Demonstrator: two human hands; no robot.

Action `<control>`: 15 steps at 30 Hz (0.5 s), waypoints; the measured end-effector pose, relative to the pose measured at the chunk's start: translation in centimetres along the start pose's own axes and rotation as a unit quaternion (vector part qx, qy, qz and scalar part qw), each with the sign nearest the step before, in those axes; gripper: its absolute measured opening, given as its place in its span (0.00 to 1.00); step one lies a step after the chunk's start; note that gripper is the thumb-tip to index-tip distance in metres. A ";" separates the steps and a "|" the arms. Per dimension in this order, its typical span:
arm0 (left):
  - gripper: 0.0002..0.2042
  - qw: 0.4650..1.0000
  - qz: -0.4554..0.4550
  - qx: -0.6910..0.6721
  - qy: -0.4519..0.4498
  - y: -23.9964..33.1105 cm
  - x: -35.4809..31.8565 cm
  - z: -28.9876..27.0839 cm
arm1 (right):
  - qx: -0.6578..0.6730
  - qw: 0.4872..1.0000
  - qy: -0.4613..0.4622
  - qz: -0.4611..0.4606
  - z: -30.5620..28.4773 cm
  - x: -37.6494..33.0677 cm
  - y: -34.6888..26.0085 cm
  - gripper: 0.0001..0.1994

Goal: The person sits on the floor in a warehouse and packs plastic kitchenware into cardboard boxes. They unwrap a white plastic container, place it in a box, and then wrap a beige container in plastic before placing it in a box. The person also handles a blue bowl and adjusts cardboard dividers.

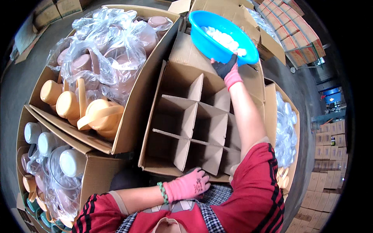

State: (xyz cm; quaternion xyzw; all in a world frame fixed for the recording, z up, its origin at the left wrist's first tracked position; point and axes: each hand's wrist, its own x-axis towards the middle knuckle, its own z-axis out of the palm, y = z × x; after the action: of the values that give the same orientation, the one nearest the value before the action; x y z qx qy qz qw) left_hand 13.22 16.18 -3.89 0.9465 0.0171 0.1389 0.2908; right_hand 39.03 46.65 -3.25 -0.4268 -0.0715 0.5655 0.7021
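Observation:
My right hand point(228, 71), in a pink and black glove, reaches forward to the near rim of a blue plastic basin point(198, 37). Its fingers are closed on that rim. Small white pieces point(225, 40) lie in the basin, too small to name. Below it stands an open cardboard box point(145, 155) with cardboard dividers point(173, 132) that make several square compartments. My left hand point(190, 184), in a pink glove, is close to me at the box's near edge. Its fingers are curled, and what they hold, if anything, is hidden.
Left, a carton point(136, 105) holds yellow watering cans point(103, 116) and pinkish plastic-wrapped ones. A lower carton point(91, 174) has several pale, wrapped vessels. Another carton point(271, 105) with clear-wrapped goods stands right. Stacked cartons point(330, 143) line the far right.

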 end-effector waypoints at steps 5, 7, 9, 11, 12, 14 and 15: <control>0.08 0.996 -0.086 0.016 0.008 -2.0 -0.6 -2.9 | -0.672 0.672 -0.065 -0.305 0.8 8.1 -1.1 0.31; 0.09 0.995 -0.094 0.014 -0.028 -2.4 -0.8 -3.0 | -0.517 0.806 -0.110 -0.268 -3.2 13.6 -5.8 0.29; 0.09 0.993 -0.109 0.021 -0.028 -3.2 -1.2 -3.0 | -0.243 0.948 -0.139 -0.148 -5.0 16.1 -6.1 0.27; 0.09 0.990 -0.137 0.020 -0.025 -3.6 -1.2 -2.8 | -0.193 0.971 -0.083 -0.111 -3.8 15.4 -2.8 0.23; 0.09 0.989 -0.147 0.015 -0.027 -3.6 -1.3 -2.6 | -0.322 0.929 -0.064 -0.171 -3.9 14.5 -1.7 0.21; 0.09 0.989 -0.145 0.015 -0.036 -3.5 -1.4 -2.8 | -0.536 0.792 0.000 -0.293 -5.6 12.6 -1.4 0.17; 0.09 0.989 -0.141 0.018 -0.038 -3.4 -1.6 -3.0 | -0.462 0.841 0.042 -0.278 -5.5 11.3 -0.9 0.15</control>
State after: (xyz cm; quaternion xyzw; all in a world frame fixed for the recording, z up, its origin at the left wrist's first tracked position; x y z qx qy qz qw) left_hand 11.08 20.39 -3.81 0.9444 0.1422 0.0599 0.2904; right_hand 46.83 53.49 -10.39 -0.6873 -0.4109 0.2295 0.5532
